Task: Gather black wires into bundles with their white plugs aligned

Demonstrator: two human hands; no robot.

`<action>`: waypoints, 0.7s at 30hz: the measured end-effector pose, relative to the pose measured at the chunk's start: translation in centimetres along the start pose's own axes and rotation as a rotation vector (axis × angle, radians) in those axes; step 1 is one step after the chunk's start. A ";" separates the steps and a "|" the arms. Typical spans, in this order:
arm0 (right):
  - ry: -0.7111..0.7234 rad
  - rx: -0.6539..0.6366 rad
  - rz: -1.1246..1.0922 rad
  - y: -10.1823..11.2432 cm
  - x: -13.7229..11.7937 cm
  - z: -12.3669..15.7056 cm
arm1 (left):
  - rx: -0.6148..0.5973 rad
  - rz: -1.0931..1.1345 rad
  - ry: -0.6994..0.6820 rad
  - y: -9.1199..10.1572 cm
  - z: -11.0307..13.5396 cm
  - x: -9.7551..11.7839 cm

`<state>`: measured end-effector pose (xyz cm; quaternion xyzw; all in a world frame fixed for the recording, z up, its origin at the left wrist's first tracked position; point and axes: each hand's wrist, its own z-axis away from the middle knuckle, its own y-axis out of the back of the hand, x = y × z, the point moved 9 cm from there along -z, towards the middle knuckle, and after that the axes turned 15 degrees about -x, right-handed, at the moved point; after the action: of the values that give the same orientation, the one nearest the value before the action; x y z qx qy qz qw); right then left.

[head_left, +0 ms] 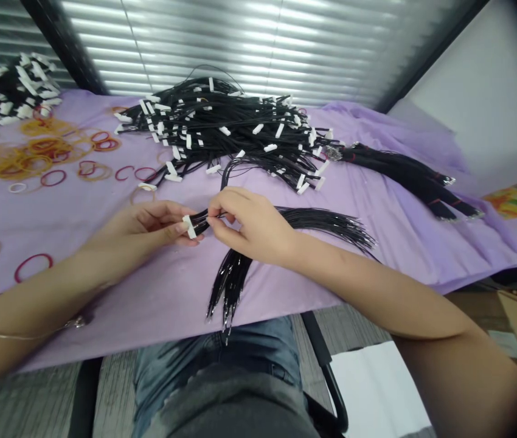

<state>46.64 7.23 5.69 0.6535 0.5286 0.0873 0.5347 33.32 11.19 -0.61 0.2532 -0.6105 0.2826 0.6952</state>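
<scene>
Between the fingers of my left hand (160,226) is a white connector housing (190,226) with several black wires running out of its right side. My right hand (252,222) is closed in a pinch just right of the housing, its fingertips on a thin black wire. Beneath and beyond my right hand lie loose black wires with bare metal terminals: one bunch (331,226) spreads to the right, another (229,283) hangs toward the table's front edge. The exact wire end in the pinch is too small to make out.
A large heap of black wire harnesses (235,131) with white connectors lies at the back. Banded wire bundles (399,173) sit to the right. Yellow and red rubber bands (42,155) are scattered at left, near another harness pile (16,91). Purple cloth (149,304) covers the table.
</scene>
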 end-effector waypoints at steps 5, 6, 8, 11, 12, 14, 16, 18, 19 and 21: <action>-0.077 -0.044 0.046 -0.5 0.4 -0.2 | -0.015 0.025 0.019 0.0 0.0 -0.6; -0.099 -0.069 0.053 -0.6 0.5 -0.3 | -0.012 0.031 0.021 0.0 0.0 -0.7; -0.145 -0.122 0.057 -1.0 0.7 -0.3 | -0.001 0.037 0.030 0.1 0.0 -0.8; -0.201 -0.185 0.047 -1.3 1.2 -0.3 | 0.013 0.053 0.039 0.2 0.0 -1.0; -0.211 -0.195 0.041 -1.3 1.3 -0.3 | 0.013 0.060 0.033 0.1 0.0 -1.0; -0.213 -0.200 0.031 -1.3 1.4 -0.3 | 0.010 0.070 0.020 0.1 0.0 -0.9; -0.201 -0.196 0.024 -1.2 1.4 -0.4 | 0.003 0.075 0.018 0.0 -0.1 -0.9; -0.185 -0.194 0.016 -1.2 1.4 -0.4 | 0.003 0.078 0.021 0.0 -0.1 -0.9; -0.181 -0.198 0.013 -1.2 1.4 -0.4 | 0.002 0.076 0.020 -0.1 -0.1 -0.8; -0.184 -0.210 0.010 -1.3 1.4 -0.4 | -0.003 0.076 0.011 -0.1 -0.1 -0.7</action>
<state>46.13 8.39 4.21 0.6017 0.4621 0.0847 0.6459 33.42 11.08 -1.28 0.2273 -0.6162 0.3093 0.6877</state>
